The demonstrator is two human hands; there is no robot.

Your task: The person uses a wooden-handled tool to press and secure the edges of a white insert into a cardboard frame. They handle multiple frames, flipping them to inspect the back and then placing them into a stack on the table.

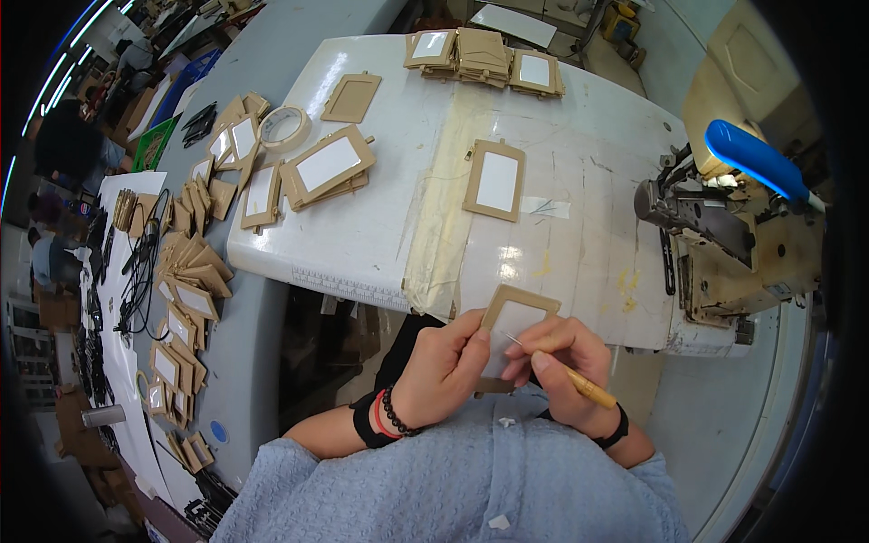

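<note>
Close to my body, my left hand (pixel 442 366) pinches the left edge of a tan card holder (pixel 523 297) with a pale window. My right hand (pixel 572 369) grips an awl-like tool by its yellowish wooden handle (pixel 592 389). The tool's thin metal tip points left over the window of the holder; whether it touches is too small to tell. Fingers of my right hand cover part of the holder's right side. Beyond my hands, another tan card holder (pixel 494 181) with a white window lies on the white work table (pixel 371 240).
Stacked card holders (pixel 482 56) stand at the table's far edge. More holders (pixel 328 169) and a tape roll (pixel 284 128) lie at left. A sewing machine (pixel 715 226) with a blue-handled part (pixel 756 160) stands at right. Many holders spread along the grey bench (pixel 249 335).
</note>
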